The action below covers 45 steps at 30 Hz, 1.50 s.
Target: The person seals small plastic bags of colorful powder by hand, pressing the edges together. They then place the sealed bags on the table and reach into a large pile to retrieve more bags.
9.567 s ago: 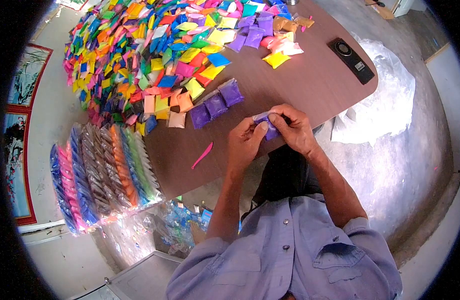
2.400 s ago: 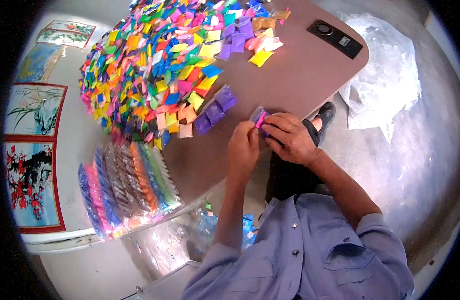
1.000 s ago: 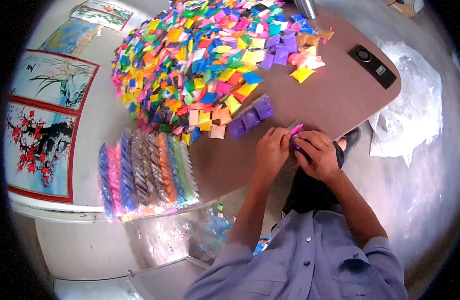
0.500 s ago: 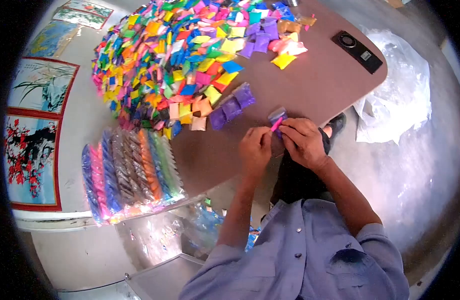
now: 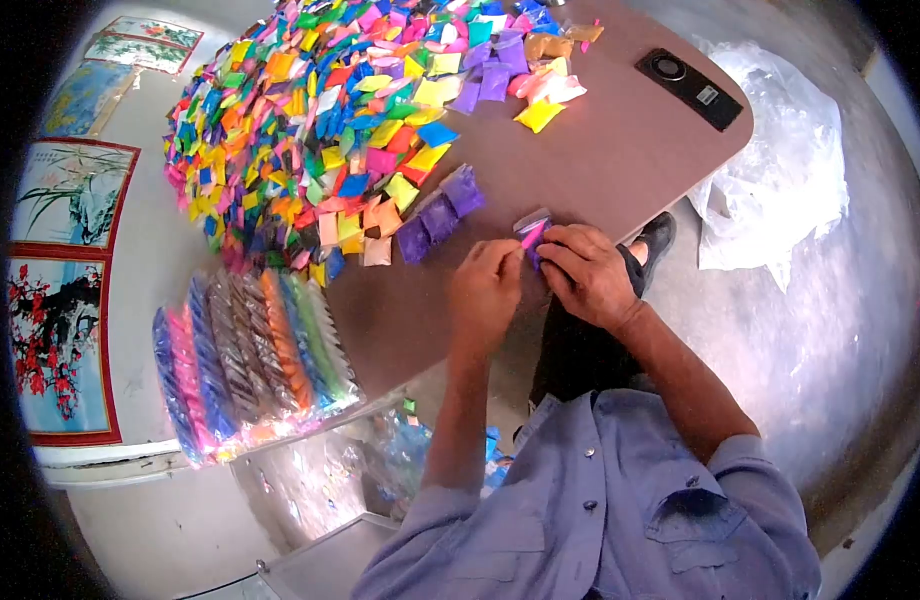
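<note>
My left hand (image 5: 485,290) and my right hand (image 5: 582,272) meet over the near edge of the brown table (image 5: 620,150). Together they hold a small clear packet of purple clay (image 5: 531,232) with a pink plastic stick (image 5: 532,235) poking out of its top. The packet is mostly hidden by my fingers. Just left of my hands, a row of three purple clay packets (image 5: 438,214) lies on the table.
A big heap of small coloured clay packets (image 5: 320,110) covers the far left of the table. Bundled rows of packets (image 5: 250,360) lie at the near left corner. A black device (image 5: 692,88) sits at the right, crumpled clear plastic (image 5: 780,160) on the floor beyond.
The pink stick that lay on the table 9.6 s ago is now in the purple packet between my hands. Over the last second my hands stay together on it; only the view shifts.
</note>
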{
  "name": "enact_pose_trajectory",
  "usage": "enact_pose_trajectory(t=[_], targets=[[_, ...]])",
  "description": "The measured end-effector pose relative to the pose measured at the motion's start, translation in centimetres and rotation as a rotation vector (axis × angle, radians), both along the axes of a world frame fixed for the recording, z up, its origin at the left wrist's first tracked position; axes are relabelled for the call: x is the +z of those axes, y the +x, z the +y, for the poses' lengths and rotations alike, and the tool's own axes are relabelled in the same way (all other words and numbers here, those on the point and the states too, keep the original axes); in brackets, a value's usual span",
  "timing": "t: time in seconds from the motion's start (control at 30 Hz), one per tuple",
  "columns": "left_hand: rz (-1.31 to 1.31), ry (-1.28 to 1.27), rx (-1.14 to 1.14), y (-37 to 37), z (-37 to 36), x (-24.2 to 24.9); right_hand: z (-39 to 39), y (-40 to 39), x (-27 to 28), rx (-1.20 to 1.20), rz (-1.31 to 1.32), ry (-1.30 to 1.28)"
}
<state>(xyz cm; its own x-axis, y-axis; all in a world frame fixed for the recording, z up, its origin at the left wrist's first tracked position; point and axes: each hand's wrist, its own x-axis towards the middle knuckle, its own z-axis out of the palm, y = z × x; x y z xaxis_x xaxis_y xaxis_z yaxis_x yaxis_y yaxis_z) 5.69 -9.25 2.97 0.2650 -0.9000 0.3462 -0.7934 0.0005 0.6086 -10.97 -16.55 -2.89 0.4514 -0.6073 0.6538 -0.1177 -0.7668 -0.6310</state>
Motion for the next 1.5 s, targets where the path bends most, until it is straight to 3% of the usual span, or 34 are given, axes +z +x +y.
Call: enact_pose_trajectory(t=[0.3, 0.43, 0.6, 0.7, 0.93, 1.1, 1.3, 1.5], targets=[[-0.284, 0.038, -0.112, 1.3, -4.0, -0.3, -0.1, 0.0, -0.1, -0.03, -0.033, -0.022], [-0.291, 0.019, -0.092, 2.2, -5.0, -0.7, 0.0, 0.2, -0.3, -0.039, -0.02, -0.008], [0.008, -0.006, 0.018, 0.7, -0.8, -0.1, 0.0, 0.3, 0.1, -0.047, -0.002, 0.008], [0.046, 0.004, 0.088, -0.9, 1.3, -0.7, 0.0, 0.4, 0.7, -0.053, 0.017, 0.026], [-0.076, 0.018, 0.049, 0.7, -0.7, -1.7, -0.5, 0.3, 0.6, -0.043, 0.014, 0.02], [-0.12, -0.111, 0.077, 2.3, -1.5, -2.8, -0.5, -0.1, 1.2, -0.043, 0.05, 0.019], [0.095, -0.021, 0.108, -1.1, 1.5, -0.1, -0.6, 0.1, 1.0, -0.033, 0.039, 0.06], [0.056, -0.055, 0.084, -0.7, 2.0, -2.6, -0.6, 0.0, 1.5, -0.047, 0.06, 0.04]])
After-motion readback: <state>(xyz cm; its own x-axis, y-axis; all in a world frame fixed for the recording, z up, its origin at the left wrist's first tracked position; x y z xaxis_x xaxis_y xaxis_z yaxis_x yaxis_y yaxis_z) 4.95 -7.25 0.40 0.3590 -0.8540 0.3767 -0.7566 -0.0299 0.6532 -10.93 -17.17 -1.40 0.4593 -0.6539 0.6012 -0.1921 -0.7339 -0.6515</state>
